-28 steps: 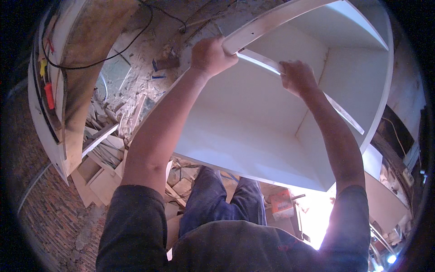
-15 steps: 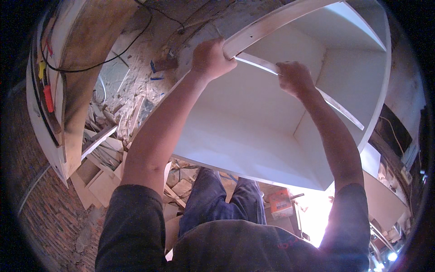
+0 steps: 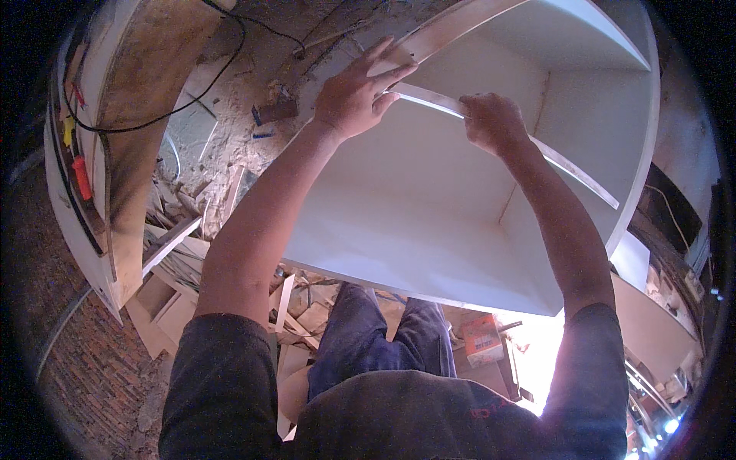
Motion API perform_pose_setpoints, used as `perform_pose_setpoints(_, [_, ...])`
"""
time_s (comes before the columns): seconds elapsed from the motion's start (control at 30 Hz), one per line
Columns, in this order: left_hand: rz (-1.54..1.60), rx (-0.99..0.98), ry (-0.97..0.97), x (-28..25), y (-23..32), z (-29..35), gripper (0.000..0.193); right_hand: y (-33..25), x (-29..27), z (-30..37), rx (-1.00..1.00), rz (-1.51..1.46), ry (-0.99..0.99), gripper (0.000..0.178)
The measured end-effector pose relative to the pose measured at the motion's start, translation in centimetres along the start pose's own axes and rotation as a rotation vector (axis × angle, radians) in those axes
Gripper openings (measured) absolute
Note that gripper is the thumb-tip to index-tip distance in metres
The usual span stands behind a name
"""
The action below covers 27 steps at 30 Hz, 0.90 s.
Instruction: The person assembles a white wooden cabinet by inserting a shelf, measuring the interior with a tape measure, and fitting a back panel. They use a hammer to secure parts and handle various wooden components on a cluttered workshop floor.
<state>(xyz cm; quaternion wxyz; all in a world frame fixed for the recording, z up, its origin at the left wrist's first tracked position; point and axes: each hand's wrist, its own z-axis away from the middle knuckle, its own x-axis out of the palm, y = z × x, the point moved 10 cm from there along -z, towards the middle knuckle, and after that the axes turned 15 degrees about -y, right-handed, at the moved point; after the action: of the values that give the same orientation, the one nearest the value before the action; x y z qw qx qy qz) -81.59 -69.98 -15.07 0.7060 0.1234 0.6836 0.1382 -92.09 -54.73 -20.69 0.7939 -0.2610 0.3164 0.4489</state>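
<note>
A large white box-shaped cabinet [image 3: 414, 176] lies in front of me with its open side facing up. My left hand [image 3: 356, 92] rests with fingers spread on the pale wooden edge strip [image 3: 452, 31] at the cabinet's far left corner. In my right hand [image 3: 494, 123] is a long narrow white strip [image 3: 575, 175], held in a fist over the opening. The strip's far end reaches under my left hand's thumb; its near end slants down past my right forearm. What my left palm touches is hidden.
A tall wooden panel [image 3: 165, 46] stands at the left, with a red-handled tool [image 3: 82, 176] and a black cable [image 3: 176, 107] by it. Wood offcuts [image 3: 172, 245] litter the floor. An orange box [image 3: 483, 340] sits right of my legs.
My left hand has loosened from a fist around the cabinet's edge, and its fingers now stretch over it. My right hand still grips the strip, shifted slightly up and left.
</note>
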Motion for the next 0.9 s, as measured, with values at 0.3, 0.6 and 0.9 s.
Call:
perform_pose_setpoints(0.3, [0.134,-0.094,-0.069,0.2,-0.9,0.0,0.066,-0.3,-0.9,0.5,-0.015,0.002,0.017,0.014])
perform_pose_setpoints(0.6, [0.237,0.004,-0.098,-0.9,-0.7,-0.9,0.094,-0.3,-0.6,1.0,-0.075,0.067,0.107,0.016])
perform_pose_setpoints(0.9, [0.201,-0.155,-0.220,0.6,-1.1,-0.9,0.098,-1.1,-0.5,0.0,-0.025,0.049,0.063,0.015])
